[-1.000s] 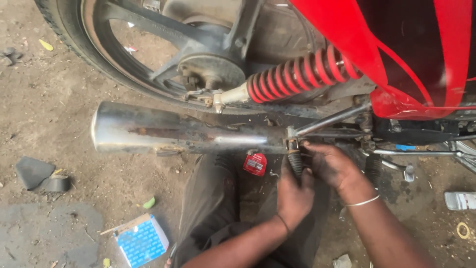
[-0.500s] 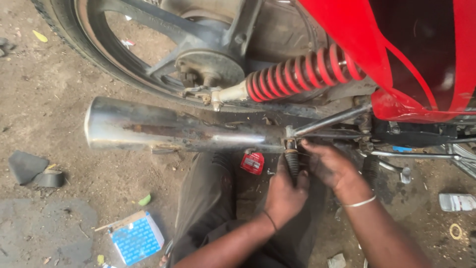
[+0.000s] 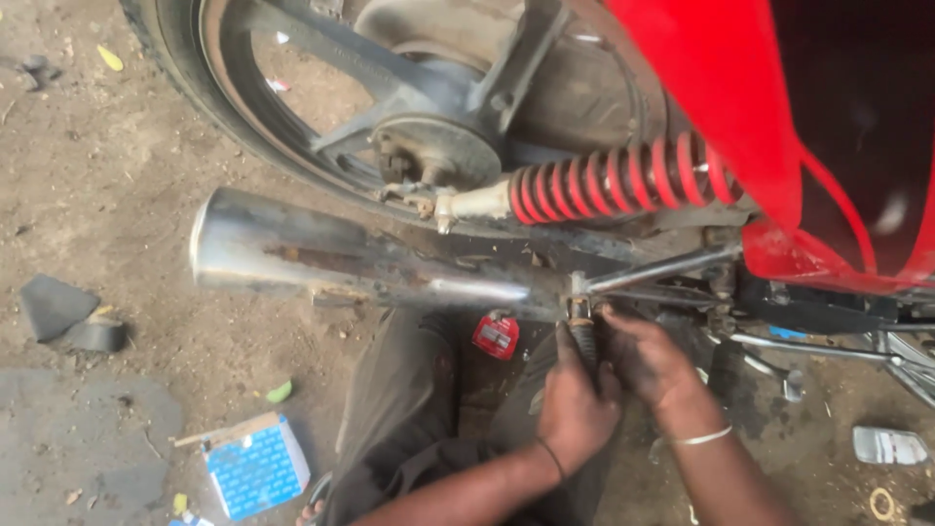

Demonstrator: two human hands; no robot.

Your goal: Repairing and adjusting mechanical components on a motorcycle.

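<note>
I am crouched beside a red motorcycle. My left hand grips the black rubber footpeg that hangs below the chrome exhaust pipe. Beside it, my right hand, with a thin bangle on the wrist, presses its fingers against the peg's upper end near the bracket. Above are the red shock spring and the rear wheel. A small red object lies on the ground under the pipe.
A blue and white small box lies on the dirt at lower left. Black rubber scraps sit at far left. A white flat piece lies at lower right. The red body panel overhangs on the right.
The view has shifted, so the motorcycle sits further right in the frame. Both hands stay at the footpeg with little visible change in grip.
</note>
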